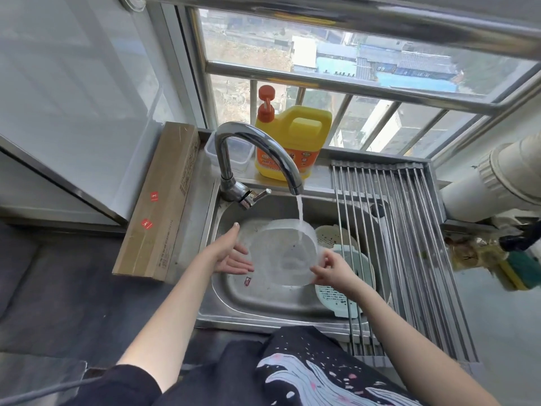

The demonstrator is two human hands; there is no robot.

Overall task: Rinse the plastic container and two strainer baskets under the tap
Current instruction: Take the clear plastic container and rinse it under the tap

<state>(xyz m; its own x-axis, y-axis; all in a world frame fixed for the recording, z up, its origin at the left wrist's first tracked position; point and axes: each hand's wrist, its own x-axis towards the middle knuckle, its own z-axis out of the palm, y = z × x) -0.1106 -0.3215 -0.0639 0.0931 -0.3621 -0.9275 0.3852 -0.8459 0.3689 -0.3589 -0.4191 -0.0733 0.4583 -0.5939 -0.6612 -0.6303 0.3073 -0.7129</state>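
A clear plastic container (pixel 281 253) is tilted over the steel sink (pixel 234 294), and water from the chrome tap (pixel 257 153) runs into it. My left hand (pixel 231 253) rests against its left side with the fingers spread. My right hand (pixel 330 271) pinches its right rim. To the right, partly behind the container, a cream strainer basket (pixel 333 234) lies at the back of the sink. A pale green strainer basket (pixel 345 291) lies in front of it, partly under the drying rack.
A roll-up steel drying rack (pixel 409 244) covers the sink's right side. A yellow detergent jug (pixel 292 142) and a small clear lidded box (pixel 240 153) stand on the ledge behind the tap. A long cardboard box (pixel 164 197) lies left of the sink.
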